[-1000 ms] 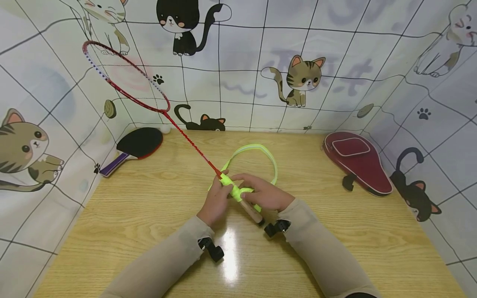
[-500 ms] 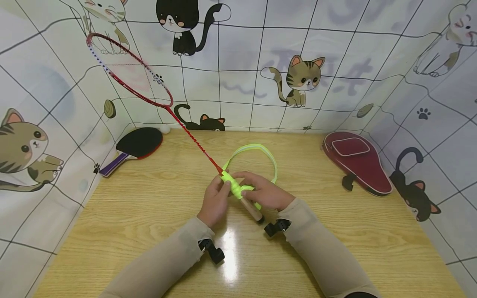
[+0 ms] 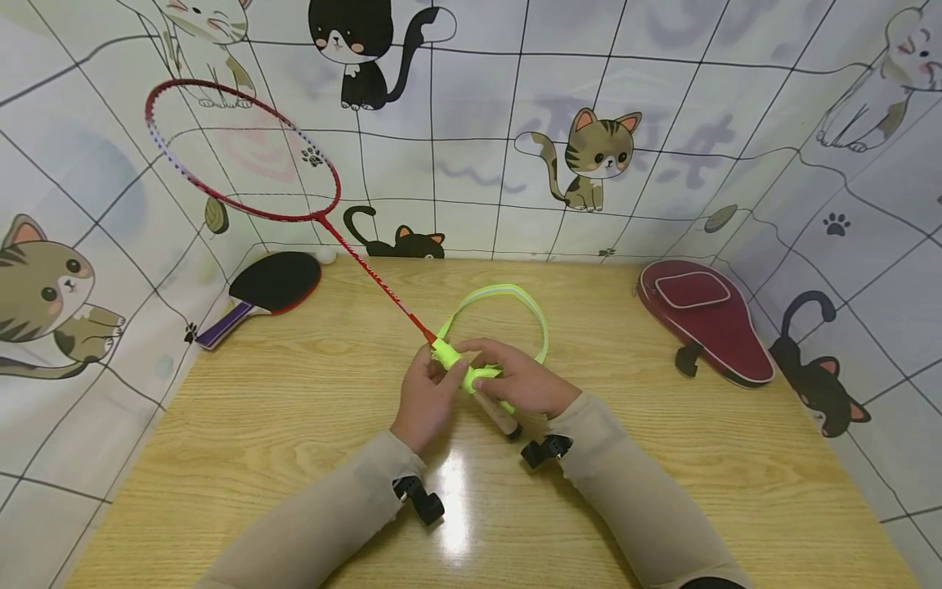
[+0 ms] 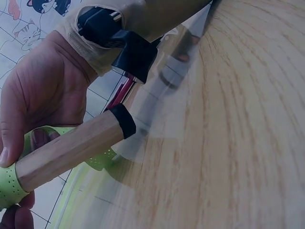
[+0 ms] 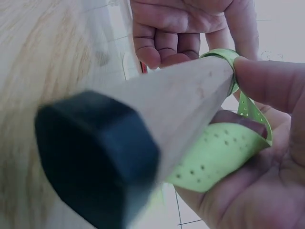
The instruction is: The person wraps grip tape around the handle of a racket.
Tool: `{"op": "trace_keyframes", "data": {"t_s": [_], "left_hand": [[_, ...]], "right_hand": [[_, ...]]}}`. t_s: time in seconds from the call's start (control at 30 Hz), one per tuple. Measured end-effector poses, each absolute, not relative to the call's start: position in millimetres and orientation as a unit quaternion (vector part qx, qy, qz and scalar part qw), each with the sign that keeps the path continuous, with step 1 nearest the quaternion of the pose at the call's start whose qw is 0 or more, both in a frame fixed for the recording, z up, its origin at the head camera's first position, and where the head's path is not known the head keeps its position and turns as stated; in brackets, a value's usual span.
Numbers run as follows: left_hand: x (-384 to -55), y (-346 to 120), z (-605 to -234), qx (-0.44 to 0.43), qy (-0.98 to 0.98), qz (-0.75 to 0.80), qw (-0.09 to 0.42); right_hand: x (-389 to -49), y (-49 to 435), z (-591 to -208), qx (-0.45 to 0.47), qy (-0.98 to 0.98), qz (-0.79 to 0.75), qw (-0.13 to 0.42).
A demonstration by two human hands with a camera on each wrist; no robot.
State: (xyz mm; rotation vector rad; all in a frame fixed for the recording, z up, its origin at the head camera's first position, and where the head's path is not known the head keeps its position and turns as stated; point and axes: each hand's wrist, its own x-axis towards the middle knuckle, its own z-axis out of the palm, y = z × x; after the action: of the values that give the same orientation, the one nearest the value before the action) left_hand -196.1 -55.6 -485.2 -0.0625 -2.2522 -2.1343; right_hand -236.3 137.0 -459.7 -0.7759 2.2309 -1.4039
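Observation:
A red badminton racket [image 3: 377, 282] is held tilted above the table, its head up to the left. Perforated yellow-green grip tape [image 3: 447, 353] is wound round the upper handle. Below it the wooden handle [image 4: 71, 149] is bare, ending in a black butt cap [image 5: 95, 157]. My left hand [image 3: 425, 405] grips the wrapped part, thumb on top, its other fingers largely hidden underneath. My right hand [image 3: 526, 383] pinches the tape at the lower edge of the winding. A loose length of tape passes through its palm, and a long loop [image 3: 545, 327] arcs behind the hands.
On the wooden table [image 3: 309, 425], a black table tennis bat [image 3: 275, 282] with a purple handle lies back left, a white ball [image 3: 326, 256] beside it. A dark red bat case [image 3: 706, 323] lies back right. Cat-printed cloth walls [image 3: 471, 98] stand behind and at both sides.
The racket has rolled, so its head shows as a wider oval reaching further left. My left thumb has shifted down the wrapped handle toward the right hand. The right hand stays nearly in place.

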Motion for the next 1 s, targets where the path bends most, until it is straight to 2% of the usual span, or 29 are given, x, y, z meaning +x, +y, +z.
{"op": "trace_keyframes", "data": {"t_s": [0.17,0.43,0.87,1.0], "left_hand": [[-195.8,-56.2,-484.5,-0.006,-0.723,-0.690,0.017],[-196.8,-56.0,-482.8,-0.007,-0.716,-0.698,0.016],[-197.0,-54.4,-485.9,-0.020,-0.709,-0.705,0.007],[-196.4,-53.8,-484.5,-0.025,-0.710,-0.704,0.005]], "right_hand": [[-237.0,136.7,-459.6,-0.296,0.806,-0.484,0.170],[-239.2,140.4,-457.6,-0.304,0.816,-0.463,0.166],[-240.9,147.3,-456.3,-0.294,0.811,-0.467,0.194],[-241.0,149.3,-454.6,-0.295,0.816,-0.461,0.188]]}}
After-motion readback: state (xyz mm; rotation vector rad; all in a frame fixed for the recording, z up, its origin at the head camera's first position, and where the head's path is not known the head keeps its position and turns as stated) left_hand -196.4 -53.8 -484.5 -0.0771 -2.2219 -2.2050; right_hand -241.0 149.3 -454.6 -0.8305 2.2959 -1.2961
